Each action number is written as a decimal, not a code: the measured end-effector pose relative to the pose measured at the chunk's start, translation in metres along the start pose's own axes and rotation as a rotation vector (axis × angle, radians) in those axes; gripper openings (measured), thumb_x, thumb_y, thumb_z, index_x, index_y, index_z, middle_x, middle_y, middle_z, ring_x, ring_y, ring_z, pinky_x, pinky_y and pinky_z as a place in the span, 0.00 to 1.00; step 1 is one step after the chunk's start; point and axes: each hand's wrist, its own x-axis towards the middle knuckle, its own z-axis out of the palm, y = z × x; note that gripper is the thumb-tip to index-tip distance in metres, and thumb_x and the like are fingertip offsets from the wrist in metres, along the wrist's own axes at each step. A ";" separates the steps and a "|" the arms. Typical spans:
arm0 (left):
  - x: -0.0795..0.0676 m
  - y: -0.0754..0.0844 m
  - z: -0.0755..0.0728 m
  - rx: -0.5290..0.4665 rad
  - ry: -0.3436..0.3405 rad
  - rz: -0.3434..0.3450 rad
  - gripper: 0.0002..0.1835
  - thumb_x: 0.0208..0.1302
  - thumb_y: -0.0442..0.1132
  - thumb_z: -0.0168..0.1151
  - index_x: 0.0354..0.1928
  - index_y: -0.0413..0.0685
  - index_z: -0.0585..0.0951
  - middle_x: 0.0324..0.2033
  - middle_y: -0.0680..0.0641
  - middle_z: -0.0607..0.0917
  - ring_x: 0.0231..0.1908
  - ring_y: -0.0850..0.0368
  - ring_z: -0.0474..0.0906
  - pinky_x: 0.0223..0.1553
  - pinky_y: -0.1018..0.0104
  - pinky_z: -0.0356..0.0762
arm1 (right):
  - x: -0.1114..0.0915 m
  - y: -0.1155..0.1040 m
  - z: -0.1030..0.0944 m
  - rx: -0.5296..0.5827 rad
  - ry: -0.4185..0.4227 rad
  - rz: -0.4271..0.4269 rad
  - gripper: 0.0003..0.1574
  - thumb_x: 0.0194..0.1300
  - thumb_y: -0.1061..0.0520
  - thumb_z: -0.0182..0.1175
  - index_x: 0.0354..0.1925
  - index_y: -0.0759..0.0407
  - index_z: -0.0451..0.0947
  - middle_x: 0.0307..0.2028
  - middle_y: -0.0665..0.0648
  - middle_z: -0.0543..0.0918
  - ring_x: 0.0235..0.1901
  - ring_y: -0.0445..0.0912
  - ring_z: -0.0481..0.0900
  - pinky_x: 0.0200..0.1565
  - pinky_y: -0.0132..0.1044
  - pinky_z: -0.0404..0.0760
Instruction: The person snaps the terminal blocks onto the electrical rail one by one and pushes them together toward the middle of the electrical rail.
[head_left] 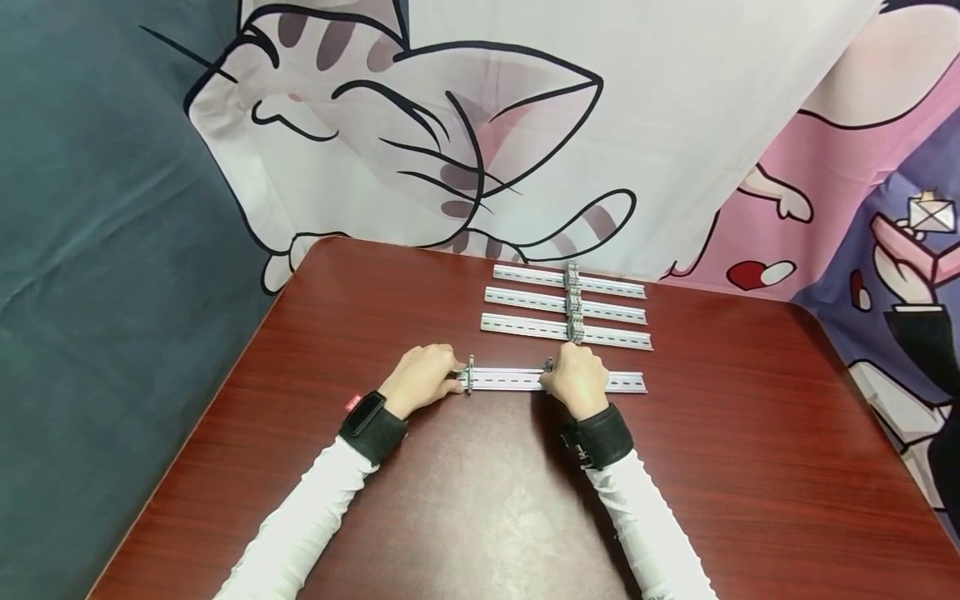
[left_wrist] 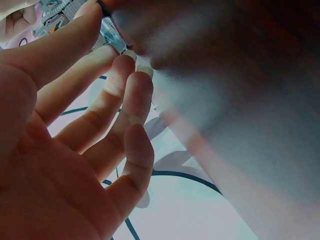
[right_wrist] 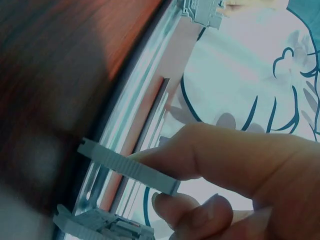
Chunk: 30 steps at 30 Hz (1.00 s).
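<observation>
A slotted metal DIN rail (head_left: 510,380) lies crosswise in front of me. My left hand (head_left: 422,380) pinches its left end between thumb and fingertips, with the other fingers loosely bent. A grey rail clip (head_left: 470,375) stands on the rail right beside those fingertips. Farther right along the rail, my right hand (head_left: 577,379) pinches a thin grey ribbed block (right_wrist: 130,167) between thumb and index finger, held across the rail in the right wrist view. Another grey rail-mounted piece (right_wrist: 102,225) sits close to it on the rail. In the head view my right hand hides part of the rail.
Behind the rail, three more metal rails (head_left: 517,323) lie side by side, with a row of grey blocks (head_left: 574,304) mounted across their middles. The brown table (head_left: 300,333) meets a cat-print cloth (head_left: 375,167) at its back edge.
</observation>
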 end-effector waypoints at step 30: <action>-0.001 0.003 -0.002 -0.013 0.015 0.005 0.15 0.54 0.45 0.72 0.44 0.52 0.88 0.30 0.50 0.84 0.32 0.56 0.79 0.32 0.59 0.75 | -0.006 -0.008 -0.002 0.049 0.115 -0.074 0.27 0.55 0.48 0.66 0.10 0.53 0.63 0.17 0.59 0.77 0.22 0.59 0.81 0.19 0.50 0.74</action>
